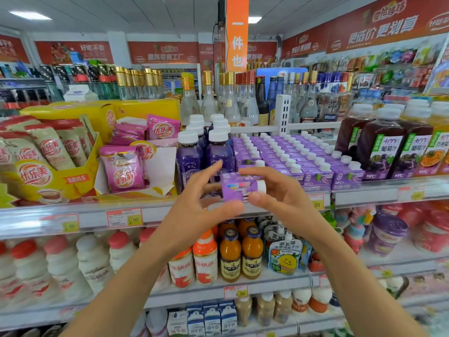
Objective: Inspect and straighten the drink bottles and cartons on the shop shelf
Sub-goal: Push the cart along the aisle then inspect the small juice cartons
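Purple carton [237,188], tipped sideways — white cap [262,186] toward the right grip [279,193] — pinched between it and the left grip [194,198], thumbs below, fingers above; shelf rail [170,211] just behind both grips.

One head-worn view — looks forward and slightly down, straight at the shelf [364,190], from close by.

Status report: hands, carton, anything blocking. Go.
Left hand and right hand both hold the purple carton. Carton off shelf, tipped sideways, cap pointing right. Nothing seen blocking the carton rows.
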